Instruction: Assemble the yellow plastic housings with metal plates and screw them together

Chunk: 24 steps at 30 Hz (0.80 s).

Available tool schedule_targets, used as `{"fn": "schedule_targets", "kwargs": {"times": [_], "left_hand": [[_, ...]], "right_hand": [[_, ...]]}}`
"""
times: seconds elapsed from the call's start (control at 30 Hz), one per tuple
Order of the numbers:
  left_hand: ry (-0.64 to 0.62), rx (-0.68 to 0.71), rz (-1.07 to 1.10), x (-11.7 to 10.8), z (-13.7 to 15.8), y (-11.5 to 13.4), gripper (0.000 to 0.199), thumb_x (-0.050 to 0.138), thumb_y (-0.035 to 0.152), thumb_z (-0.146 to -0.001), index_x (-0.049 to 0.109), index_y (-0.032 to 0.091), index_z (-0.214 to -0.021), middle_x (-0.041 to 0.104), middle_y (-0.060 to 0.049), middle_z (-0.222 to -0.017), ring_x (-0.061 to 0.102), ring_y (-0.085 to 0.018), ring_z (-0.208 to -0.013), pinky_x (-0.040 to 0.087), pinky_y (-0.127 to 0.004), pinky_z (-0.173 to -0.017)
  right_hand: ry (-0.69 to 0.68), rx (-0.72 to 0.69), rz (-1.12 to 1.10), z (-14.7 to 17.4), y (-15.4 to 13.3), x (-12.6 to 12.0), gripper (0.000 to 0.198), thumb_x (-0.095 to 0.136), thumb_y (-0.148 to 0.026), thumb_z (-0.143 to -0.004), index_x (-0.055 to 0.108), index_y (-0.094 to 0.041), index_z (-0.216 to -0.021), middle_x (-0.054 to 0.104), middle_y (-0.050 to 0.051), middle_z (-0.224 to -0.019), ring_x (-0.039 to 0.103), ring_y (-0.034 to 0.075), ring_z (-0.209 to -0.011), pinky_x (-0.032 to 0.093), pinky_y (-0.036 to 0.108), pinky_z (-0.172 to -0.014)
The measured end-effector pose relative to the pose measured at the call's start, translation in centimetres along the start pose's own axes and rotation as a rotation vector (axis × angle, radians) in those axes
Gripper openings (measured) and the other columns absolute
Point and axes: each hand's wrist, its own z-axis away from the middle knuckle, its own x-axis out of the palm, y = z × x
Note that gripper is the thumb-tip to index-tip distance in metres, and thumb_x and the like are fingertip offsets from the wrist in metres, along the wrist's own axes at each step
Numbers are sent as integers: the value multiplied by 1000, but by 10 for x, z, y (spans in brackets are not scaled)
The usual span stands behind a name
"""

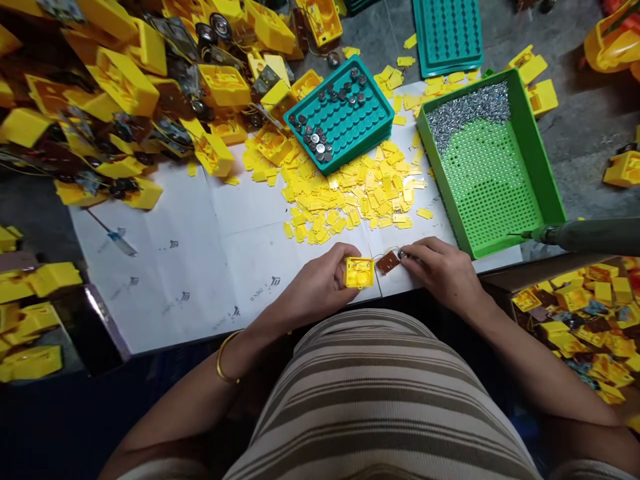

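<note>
My left hand (pixel 327 283) is closed around a small yellow plastic housing (pixel 359 272), its open side facing up with metal contacts inside. From the housing, thin wires run to a brown circuit board (pixel 387 263) just to its right. My right hand (pixel 440 270) pinches a small round dark part (pixel 401 254) at the board's right end; its exact kind is partly hidden by the fingers. Beyond both hands lies a heap of flat yellow plastic pieces (pixel 350 193) on white paper.
A teal tray (pixel 345 120) holds several button-like metal discs. At right stands a green perforated basket (pixel 495 180) with small screws (pixel 470 110), and an electric screwdriver (pixel 575 235) juts in beside it. Yellow housings (pixel 125 80) pile up at back left. A screwdriver (pixel 120 241) lies at left.
</note>
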Motion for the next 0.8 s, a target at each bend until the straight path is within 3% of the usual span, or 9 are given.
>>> {"fn": "schedule_targets", "kwargs": {"times": [0.13,0.33,0.53,0.67,0.8], "left_hand": [[-51,-105,366,6,-2,-3,47,69,28,-73,51,20,-116,58,3,-74,51,-9,-57,38,-20,-50],[-179,-213,818,10,-5,0,56,78,27,-67,43,21,-110,64,2,-84,63,-10,-59,50,-22,-53],[-254,-281,1028,10,-5,4,48,73,30,-74,48,19,-114,68,-6,-98,70,-16,-76,53,-22,-60],[-256,-290,1126,14,-5,6,40,65,37,-81,50,17,-113,67,-12,-108,69,-16,-76,51,-23,-57],[-126,-186,1022,23,-6,5,53,75,27,-73,46,19,-117,66,-5,-97,65,-11,-70,47,-20,-54]], "right_hand": [[12,22,0,-2,-1,-1,19,57,-28,-92,71,-17,-99,69,8,-92,66,19,-80,50,28,-68],[-1,127,-47,-1,-1,-3,21,59,-25,-90,68,-19,-108,70,6,-93,66,18,-80,49,28,-69],[30,168,-70,1,1,-2,16,60,-28,-90,72,-19,-95,71,7,-88,66,19,-78,48,28,-66],[81,260,-405,-5,-3,-9,15,68,-31,-83,73,-19,-92,72,5,-82,65,16,-71,51,28,-64],[115,322,-657,-12,-22,-21,16,72,-31,-80,74,-19,-91,73,4,-82,66,16,-71,49,24,-55]]}}
